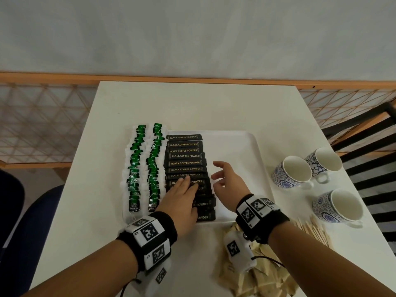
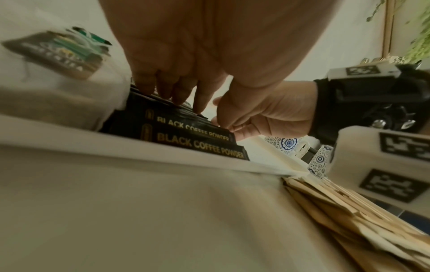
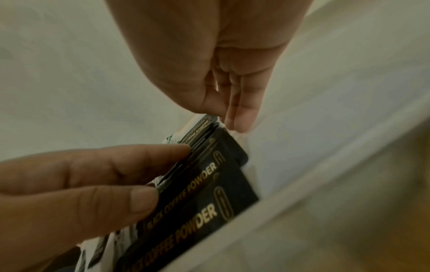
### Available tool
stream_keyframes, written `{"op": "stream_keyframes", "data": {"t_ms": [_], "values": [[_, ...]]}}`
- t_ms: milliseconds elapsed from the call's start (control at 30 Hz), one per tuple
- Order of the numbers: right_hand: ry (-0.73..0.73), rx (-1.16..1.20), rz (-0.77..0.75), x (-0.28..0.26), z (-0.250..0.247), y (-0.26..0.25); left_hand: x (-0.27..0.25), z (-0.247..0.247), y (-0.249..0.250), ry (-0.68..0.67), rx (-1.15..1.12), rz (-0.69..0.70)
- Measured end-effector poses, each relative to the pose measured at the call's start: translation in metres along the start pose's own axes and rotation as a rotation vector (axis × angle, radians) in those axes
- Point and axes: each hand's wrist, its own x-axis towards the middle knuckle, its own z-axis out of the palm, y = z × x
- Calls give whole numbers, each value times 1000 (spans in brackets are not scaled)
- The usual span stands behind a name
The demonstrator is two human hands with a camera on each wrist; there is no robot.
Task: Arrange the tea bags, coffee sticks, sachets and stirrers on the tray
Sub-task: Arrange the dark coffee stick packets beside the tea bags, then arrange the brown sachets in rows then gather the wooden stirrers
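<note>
We pressed our left hand [image 1: 182, 198] flat, fingers straight, on the coffee sticks [image 1: 186, 162] in the tray [image 1: 240, 146], likely to steady the row, while our right hand [image 1: 227, 181] hovered relaxed and empty beside them. Sachets [image 1: 257, 273] waited near the tray.

Cups [image 1: 291, 171]: three blue-patterned, right of the right hand, upright, empty
Table [image 1: 192, 103]: white, under both hands
Chair [image 1: 364, 168]: dark slats, far right
</note>
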Motion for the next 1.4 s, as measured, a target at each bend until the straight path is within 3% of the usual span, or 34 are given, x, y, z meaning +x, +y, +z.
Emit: {"op": "stream_keyframes", "data": {"t_ms": [567,767,933,1133,1400], "values": [[-35,2,-24,16,-7,-22,0,-9,1,-1,-122,12],[138,-180,-46,-47,-40,13,-17,-7,8,41,-98,124],[176,-423,0,-125,-51,50,-30,8,29,-70,-44,222],[11,-614,142,-186,-46,78,-47,38,55,-153,90,309],[-86,-663,27,-198,-54,102,-45,71,86,-175,268,170]]}}
